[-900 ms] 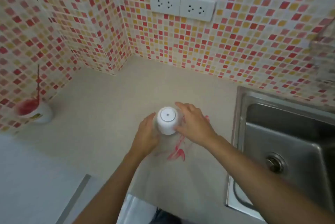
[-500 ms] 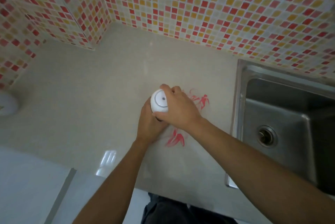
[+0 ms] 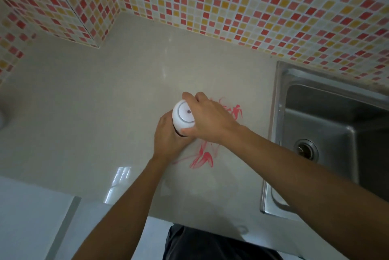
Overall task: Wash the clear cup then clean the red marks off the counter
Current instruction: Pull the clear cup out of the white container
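- The mosaic tile wall (image 3: 231, 3), in red, orange and cream squares, wraps the corner at the back left and runs along the far edge toward the right.
- The beige tabletop (image 3: 94, 112) fills the middle of the view; a bright window reflection lies on it near its front edge.
- The left hand (image 3: 168, 139) comes up from the lower centre and its fingers are curled round the lower body of a container, holding it from the left side. That body is almost wholly hidden by the hand, so whether it is the clear cup cannot be told.
- The white round lid (image 3: 184, 115), with a ring groove and a small dark dot at its centre, faces up toward the camera, on top of what the left hand holds.
- The right hand (image 3: 210, 121) lies over the lid's right side, fingers bent round the far rim and thumb against the near rim, gripping the lid.
- The red marks (image 3: 203, 159) are smeared on the tabletop just under and beside both hands: one patch below the wrists, another (image 3: 235, 111) past the right hand's knuckles.
- The steel sink (image 3: 326, 133) is set into the tabletop at the right, just beside the marks, with its drain (image 3: 306, 149) showing.
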Demonstrator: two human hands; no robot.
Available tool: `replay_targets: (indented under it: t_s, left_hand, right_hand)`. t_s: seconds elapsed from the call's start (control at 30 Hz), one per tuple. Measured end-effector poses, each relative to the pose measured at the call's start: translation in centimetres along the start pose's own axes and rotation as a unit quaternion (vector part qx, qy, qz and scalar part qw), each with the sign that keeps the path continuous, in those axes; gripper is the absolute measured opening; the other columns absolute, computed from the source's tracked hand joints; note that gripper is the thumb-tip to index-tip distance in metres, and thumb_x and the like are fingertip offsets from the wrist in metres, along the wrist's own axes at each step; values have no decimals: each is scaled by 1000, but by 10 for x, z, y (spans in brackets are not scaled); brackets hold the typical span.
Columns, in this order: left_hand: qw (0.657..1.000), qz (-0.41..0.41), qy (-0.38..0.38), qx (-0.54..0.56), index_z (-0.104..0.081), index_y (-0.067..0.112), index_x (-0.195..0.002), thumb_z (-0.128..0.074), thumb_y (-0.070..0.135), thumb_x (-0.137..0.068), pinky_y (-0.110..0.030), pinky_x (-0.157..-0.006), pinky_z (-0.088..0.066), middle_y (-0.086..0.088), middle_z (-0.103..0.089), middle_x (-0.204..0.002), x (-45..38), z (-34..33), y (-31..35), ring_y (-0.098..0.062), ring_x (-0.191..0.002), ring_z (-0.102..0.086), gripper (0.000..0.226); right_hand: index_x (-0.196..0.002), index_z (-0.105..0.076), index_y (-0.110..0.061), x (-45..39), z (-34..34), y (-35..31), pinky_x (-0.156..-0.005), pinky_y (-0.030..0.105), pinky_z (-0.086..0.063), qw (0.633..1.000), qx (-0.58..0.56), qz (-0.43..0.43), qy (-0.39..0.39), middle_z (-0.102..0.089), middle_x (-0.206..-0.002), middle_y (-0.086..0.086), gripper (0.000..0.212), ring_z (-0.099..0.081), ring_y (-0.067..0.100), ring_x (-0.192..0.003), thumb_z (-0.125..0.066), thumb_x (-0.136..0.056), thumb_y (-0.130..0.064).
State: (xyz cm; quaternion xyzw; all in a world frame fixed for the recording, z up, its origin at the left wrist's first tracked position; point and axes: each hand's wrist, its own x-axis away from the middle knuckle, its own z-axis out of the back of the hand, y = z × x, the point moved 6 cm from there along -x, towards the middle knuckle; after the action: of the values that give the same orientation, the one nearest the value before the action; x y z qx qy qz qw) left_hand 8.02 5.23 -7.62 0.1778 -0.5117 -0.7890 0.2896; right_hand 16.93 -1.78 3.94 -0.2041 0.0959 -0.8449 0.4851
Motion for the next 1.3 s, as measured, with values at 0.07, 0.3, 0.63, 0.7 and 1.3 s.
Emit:
replay_targets:
  t_s: [0.07, 0.3, 0.63, 0.7, 1.3]
  left_hand:
    - [1000, -5, 0, 0, -60, 26, -122, -86, 52, -65, -37, -86, -56, 10, -69, -112, -1, -1, -2, -9, -106, -66, 67]
    - [1000, -19, 8, -12, -58, 30, -119, -78, 58, -71, -29, -91, -54, 14, -66, -117, 0, -1, -3, -4, -108, -63, 59]
    - [998, -31, -11, -53, -47, 28, -135, -63, 75, -71, -43, -100, -49, 9, -60, -126, -2, -7, 2, -12, -118, -58, 81]
    - [999, -24, -16, -30, -48, 28, -133, -69, 72, -69, -43, -100, -50, 10, -61, -125, -4, -7, -1, -11, -118, -59, 81]
    - [994, -41, -55, -86, -55, 24, -124, -81, 58, -65, -48, -108, -37, 10, -66, -114, 0, -3, -5, -7, -110, -58, 73]
  right_hand:
    - [-142, -30, -21, -1, 1, 1, -69, 32, -40, 1000, 3, 12, -7, -48, -115, 6, 81, -55, 28, -92, -70, -75, -41]
    - [-141, -29, -28, -2, 1, -1, -69, 34, -43, 999, 38, 10, -8, -47, -120, 5, 79, -58, 29, -92, -67, -74, -45]
    - [-131, -34, -18, -6, -14, -9, -61, 32, -40, 993, 69, -84, 44, -48, -105, 11, 73, -59, 31, -78, -65, -75, -53]
    - [-132, -35, -19, -7, -12, -10, -62, 32, -39, 995, 76, -64, 27, -48, -106, 10, 73, -58, 31, -76, -66, -74, -52]
    - [-124, -36, -30, 12, 46, -13, -67, 39, -51, 991, 80, 85, -67, -46, -111, 2, 72, -55, 26, -81, -76, -66, -41]
